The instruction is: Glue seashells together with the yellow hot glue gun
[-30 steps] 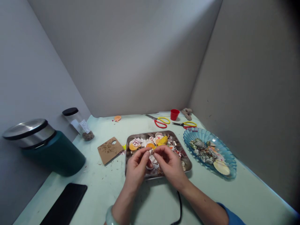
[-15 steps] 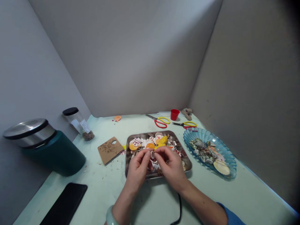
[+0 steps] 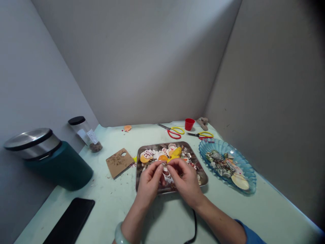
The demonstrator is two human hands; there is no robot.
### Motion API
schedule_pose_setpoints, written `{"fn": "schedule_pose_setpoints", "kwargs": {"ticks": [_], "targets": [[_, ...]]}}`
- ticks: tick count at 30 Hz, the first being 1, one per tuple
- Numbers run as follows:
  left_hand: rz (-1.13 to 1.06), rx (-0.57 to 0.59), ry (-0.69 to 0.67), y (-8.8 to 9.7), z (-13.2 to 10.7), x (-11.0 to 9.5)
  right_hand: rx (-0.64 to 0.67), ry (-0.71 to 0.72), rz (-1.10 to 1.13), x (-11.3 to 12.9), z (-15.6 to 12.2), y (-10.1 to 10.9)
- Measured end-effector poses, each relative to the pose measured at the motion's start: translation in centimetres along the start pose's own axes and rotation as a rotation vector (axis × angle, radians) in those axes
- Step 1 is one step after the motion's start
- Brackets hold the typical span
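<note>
Over a metal tray (image 3: pixel 139 176) my left hand (image 3: pixel 150 178) and my right hand (image 3: pixel 185 179) meet fingertip to fingertip. Thumbs and forefingers of both pinch a small pale piece (image 3: pixel 164 164), mostly covered by the fingers; its kind is too small to make out. Beneath and beyond them, the tray holds seashells, white discs with red specks (image 3: pixel 147 154), a yellow lump (image 3: pixel 176 153) and an orange piece (image 3: pixel 163 158). A pale green bangle (image 3: pixel 121 234) circles my left wrist.
A blue scalloped dish (image 3: pixel 251 174) of shells stands right. Behind are scissors (image 3: pixel 175 130), black-bladed snips (image 3: pixel 200 135) and a red cup (image 3: pixel 189 124). Leftward lie a brown board (image 3: pixel 119 163), a tilted jar (image 3: pixel 86 134), a teal flask (image 3: pixel 61 166) and a black phone (image 3: pixel 71 220).
The small piece has turned slightly between my fingertips, and less of its pale face shows. My hands have stayed in almost the same place over the tray.
</note>
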State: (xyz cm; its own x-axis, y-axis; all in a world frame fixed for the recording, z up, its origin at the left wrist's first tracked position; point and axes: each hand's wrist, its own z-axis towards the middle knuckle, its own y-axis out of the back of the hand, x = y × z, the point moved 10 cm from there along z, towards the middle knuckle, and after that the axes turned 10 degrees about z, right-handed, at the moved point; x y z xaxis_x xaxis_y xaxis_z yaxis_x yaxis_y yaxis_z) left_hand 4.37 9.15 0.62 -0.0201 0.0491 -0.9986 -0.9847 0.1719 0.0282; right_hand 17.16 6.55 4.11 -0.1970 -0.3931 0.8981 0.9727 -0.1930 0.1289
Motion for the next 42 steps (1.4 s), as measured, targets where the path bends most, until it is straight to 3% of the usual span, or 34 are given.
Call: {"fn": "schedule_pose_setpoints", "kwargs": {"ticks": [25, 42], "targets": [[0.04, -0.012, -0.025, 0.1, 0.0, 0.0, 0.054, 0.057, -0.001, 0.7, -0.2, -0.6], [0.065, 0.009, -0.05, 0.0, -0.2, -0.3, -0.004, 0.094, -0.063, 0.8, -0.2, 0.0]]}}
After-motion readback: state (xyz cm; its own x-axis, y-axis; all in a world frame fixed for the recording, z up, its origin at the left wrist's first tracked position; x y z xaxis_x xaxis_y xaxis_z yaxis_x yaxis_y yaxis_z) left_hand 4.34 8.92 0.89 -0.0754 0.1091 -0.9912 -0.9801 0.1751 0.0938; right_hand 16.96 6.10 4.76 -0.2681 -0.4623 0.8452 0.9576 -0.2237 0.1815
